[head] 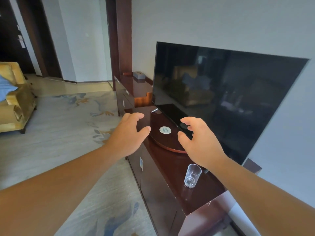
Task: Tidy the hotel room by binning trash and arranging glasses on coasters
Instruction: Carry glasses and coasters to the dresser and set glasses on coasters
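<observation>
A round white coaster [165,130] lies on a dark round wooden tray [168,145] on top of the long dark cabinet [192,189]. My left hand [127,133] hovers just left of the coaster, fingers spread, holding nothing. My right hand [197,140] hovers just right of it, fingers curled apart, also holding nothing. An empty clear glass [192,175] stands upright on the cabinet top, nearer to me, below my right wrist.
A large dark TV [221,99] stands behind the tray against the wall. A tissue box [139,75] sits at the cabinet's far end. A patterned carpet [71,133] covers the floor on the left, with a yellow armchair [13,103] beyond it.
</observation>
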`<state>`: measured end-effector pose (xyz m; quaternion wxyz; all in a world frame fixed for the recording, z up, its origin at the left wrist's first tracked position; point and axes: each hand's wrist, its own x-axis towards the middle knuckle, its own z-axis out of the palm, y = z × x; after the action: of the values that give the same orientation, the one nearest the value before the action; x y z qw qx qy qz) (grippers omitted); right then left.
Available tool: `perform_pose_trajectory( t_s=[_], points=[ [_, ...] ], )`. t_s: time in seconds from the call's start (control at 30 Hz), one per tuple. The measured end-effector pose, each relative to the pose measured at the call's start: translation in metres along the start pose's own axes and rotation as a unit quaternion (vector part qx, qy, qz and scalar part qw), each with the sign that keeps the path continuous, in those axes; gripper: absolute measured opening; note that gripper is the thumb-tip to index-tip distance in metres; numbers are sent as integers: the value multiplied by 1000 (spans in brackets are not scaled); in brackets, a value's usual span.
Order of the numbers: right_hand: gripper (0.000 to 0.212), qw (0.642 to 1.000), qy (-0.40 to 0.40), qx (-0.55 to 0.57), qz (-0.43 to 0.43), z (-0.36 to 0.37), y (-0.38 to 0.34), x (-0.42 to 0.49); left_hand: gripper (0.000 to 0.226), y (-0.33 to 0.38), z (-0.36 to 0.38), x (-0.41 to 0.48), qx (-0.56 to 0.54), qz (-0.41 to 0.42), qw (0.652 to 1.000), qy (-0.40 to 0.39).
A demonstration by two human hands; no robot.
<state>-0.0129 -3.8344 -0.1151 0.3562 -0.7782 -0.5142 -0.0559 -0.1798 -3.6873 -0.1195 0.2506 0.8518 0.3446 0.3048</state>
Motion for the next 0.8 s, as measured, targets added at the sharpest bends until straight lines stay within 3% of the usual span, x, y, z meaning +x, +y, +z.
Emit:
perform_pose_trajectory(
  t_s=[0.33, 0.8],
  points=[
    [42, 996, 1, -37, 76, 24, 52, 31, 52, -35, 68, 75, -35, 25, 997, -64],
    [42, 967, 65, -104, 224, 90, 40, 82, 50, -105, 93, 192, -79, 127, 970, -190]
  ],
)
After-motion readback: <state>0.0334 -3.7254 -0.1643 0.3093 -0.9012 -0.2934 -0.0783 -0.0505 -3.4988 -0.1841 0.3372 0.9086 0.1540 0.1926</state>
